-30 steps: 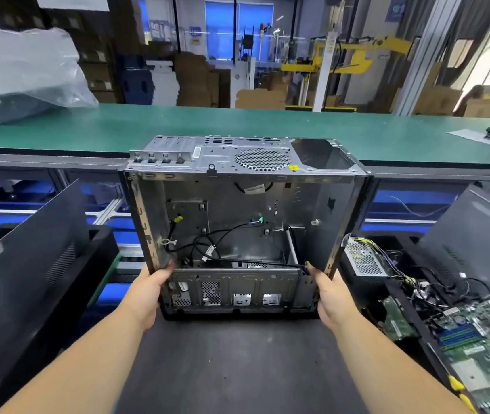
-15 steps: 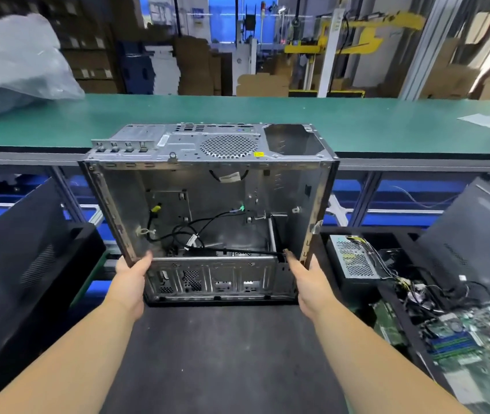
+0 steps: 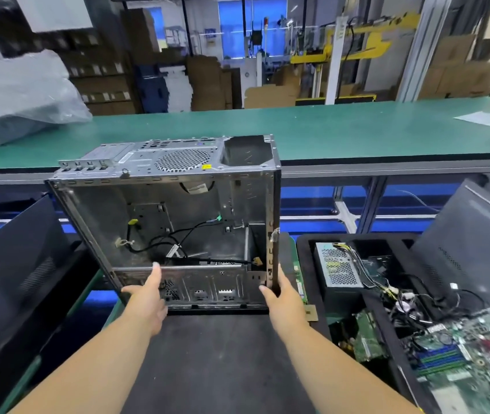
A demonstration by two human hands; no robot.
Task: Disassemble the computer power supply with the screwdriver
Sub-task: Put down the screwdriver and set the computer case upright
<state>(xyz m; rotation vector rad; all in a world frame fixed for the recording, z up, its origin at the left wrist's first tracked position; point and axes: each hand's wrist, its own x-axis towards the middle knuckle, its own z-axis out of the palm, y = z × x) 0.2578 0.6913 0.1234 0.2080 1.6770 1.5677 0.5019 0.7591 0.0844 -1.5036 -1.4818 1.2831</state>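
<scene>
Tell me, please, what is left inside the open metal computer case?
Inside the silver metal computer case: loose black cables and a yellow connector. The lower bay is hidden behind its perforated panel.

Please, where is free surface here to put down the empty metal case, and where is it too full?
The dark mat between the two forearms, just below the metal case, is bare. So is the green bench behind it. The right-side tray is crowded: power supply, cables, circuit boards.

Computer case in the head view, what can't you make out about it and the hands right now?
- Screwdriver: none seen in the head view.
- Left hand fingertips: hidden behind the computer case lower edge.
- Right hand grip: its fingers are out of sight behind the case corner.
- Power supply screws: too small to see.
</scene>
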